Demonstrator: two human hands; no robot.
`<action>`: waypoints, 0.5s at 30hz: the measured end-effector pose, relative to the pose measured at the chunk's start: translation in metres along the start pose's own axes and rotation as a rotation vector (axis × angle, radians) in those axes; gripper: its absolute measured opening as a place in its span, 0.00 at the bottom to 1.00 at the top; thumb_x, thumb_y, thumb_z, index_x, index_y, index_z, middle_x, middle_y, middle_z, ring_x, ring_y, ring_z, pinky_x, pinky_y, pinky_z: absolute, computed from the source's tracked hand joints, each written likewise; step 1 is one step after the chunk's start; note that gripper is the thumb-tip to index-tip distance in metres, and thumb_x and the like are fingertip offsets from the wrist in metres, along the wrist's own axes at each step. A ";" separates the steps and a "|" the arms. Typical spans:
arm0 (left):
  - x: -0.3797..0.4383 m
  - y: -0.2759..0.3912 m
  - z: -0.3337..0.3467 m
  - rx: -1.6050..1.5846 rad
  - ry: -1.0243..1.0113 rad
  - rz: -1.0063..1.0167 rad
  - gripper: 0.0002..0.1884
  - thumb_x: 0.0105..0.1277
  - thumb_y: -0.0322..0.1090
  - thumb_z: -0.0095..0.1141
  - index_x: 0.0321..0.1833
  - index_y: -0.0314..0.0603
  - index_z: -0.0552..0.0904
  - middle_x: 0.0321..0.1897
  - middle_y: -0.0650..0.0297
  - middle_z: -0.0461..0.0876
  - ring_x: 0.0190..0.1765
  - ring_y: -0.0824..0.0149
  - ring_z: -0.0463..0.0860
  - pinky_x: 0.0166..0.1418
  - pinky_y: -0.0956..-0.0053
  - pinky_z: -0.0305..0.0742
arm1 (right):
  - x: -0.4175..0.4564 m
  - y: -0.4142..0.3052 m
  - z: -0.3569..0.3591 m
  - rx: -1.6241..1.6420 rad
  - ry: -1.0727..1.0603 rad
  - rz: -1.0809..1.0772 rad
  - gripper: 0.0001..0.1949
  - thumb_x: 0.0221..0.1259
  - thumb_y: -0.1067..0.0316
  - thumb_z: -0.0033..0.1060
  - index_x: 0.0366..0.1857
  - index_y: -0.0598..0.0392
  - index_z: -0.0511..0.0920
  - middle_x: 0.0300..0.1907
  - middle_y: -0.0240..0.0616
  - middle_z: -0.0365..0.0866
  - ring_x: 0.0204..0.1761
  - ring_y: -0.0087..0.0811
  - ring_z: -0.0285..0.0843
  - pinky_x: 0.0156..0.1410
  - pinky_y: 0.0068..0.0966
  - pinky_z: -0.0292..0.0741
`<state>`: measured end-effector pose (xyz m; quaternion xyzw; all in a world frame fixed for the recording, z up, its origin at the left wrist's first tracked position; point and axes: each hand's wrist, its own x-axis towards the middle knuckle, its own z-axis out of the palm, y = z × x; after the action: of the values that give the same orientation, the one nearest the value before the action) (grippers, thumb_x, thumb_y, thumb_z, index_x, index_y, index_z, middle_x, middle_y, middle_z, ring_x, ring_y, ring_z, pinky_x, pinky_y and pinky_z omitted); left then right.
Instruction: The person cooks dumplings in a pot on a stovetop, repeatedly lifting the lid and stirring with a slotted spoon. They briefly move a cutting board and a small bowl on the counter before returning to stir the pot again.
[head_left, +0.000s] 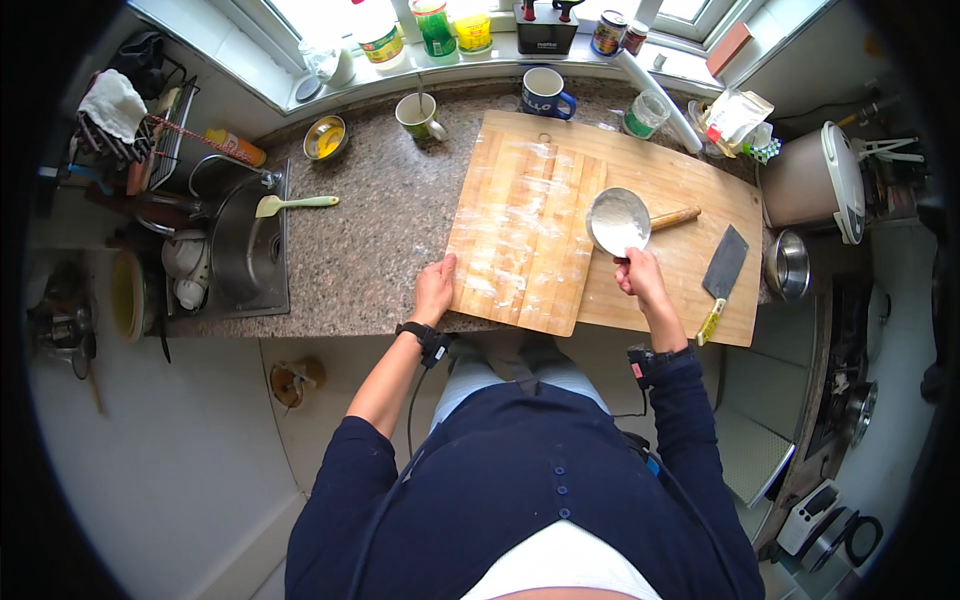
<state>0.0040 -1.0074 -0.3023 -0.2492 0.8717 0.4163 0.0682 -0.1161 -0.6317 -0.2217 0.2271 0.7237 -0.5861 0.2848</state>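
My right hand (642, 277) grips the near rim of a metal bowl of white powder (619, 223), held over the boards. The left edge of a smaller wooden cutting board (525, 232) is at my left hand (435, 286); its thumb lies along that edge, and the fingers' underside is hidden. White powder is smeared over this board, which overlaps a larger wooden board (675, 300). Right of the bowl lies a wooden rolling pin (675, 218), partly hidden behind it. Farther right, a cleaver (724, 262) with a yellow patterned handle rests on the larger board.
A silicone spatula (296, 203) lies by the sink (244, 255). A small bowl with yellow contents (327, 139), a mug (421, 118), a blue mug (547, 94) and a glass jar (646, 115) stand behind. Metal bowls (787, 265) and a cooker (806, 180) are at right.
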 end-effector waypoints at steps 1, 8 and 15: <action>-0.001 0.020 -0.006 0.087 0.001 0.013 0.31 0.78 0.58 0.43 0.39 0.34 0.87 0.33 0.42 0.86 0.37 0.42 0.86 0.42 0.52 0.77 | 0.006 0.001 0.007 -0.003 -0.002 0.002 0.18 0.74 0.59 0.40 0.33 0.62 0.77 0.15 0.34 0.74 0.10 0.21 0.62 0.14 0.21 0.56; -0.037 0.056 -0.049 0.420 -0.063 0.009 0.25 0.75 0.54 0.48 0.38 0.37 0.84 0.37 0.46 0.85 0.44 0.42 0.84 0.47 0.49 0.77 | 0.043 0.003 0.059 -0.158 0.051 -0.034 0.19 0.72 0.58 0.42 0.33 0.62 0.79 0.13 0.32 0.73 0.11 0.23 0.65 0.15 0.24 0.60; -0.070 0.045 -0.076 0.242 -0.105 0.159 0.14 0.73 0.42 0.56 0.41 0.36 0.84 0.38 0.50 0.84 0.43 0.47 0.84 0.47 0.56 0.78 | 0.020 0.003 0.069 -0.116 0.049 -0.036 0.33 0.74 0.37 0.47 0.27 0.63 0.80 0.12 0.34 0.70 0.11 0.25 0.67 0.17 0.26 0.63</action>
<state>0.0493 -1.0147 -0.1995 -0.1471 0.9279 0.3246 0.1099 -0.1186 -0.6989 -0.2478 0.2116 0.7673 -0.5424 0.2689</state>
